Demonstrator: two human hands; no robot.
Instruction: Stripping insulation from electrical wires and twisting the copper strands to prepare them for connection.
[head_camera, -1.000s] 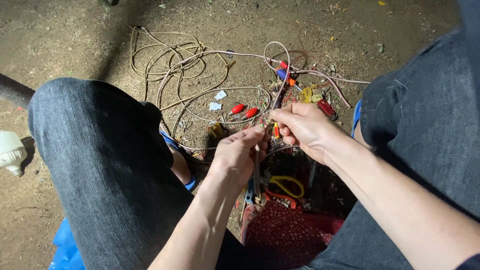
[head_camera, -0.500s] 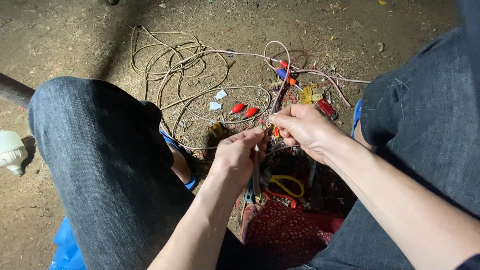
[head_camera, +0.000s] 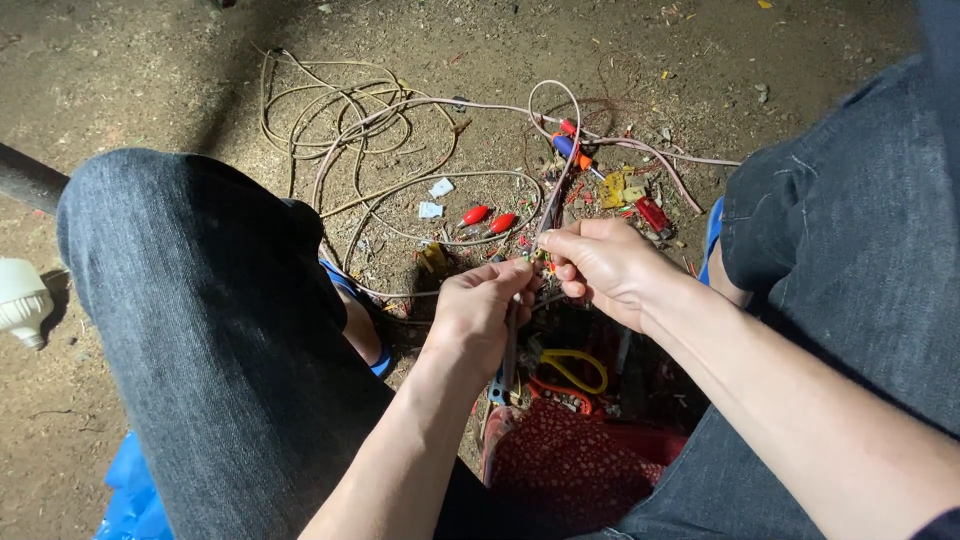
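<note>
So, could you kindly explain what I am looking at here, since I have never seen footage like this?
The picture comes from a camera worn on a person's head, looking down between their knees in dark jeans. The left hand and right hand meet over a thin pale wire, pinching it between the fingers; a slim tool seems to hang from the left hand, though I cannot tell which kind. On the dirt ground lie coils of cable, small red connectors and scraps. A yellow loop sits below the hands, a white bulb at far left.
</note>
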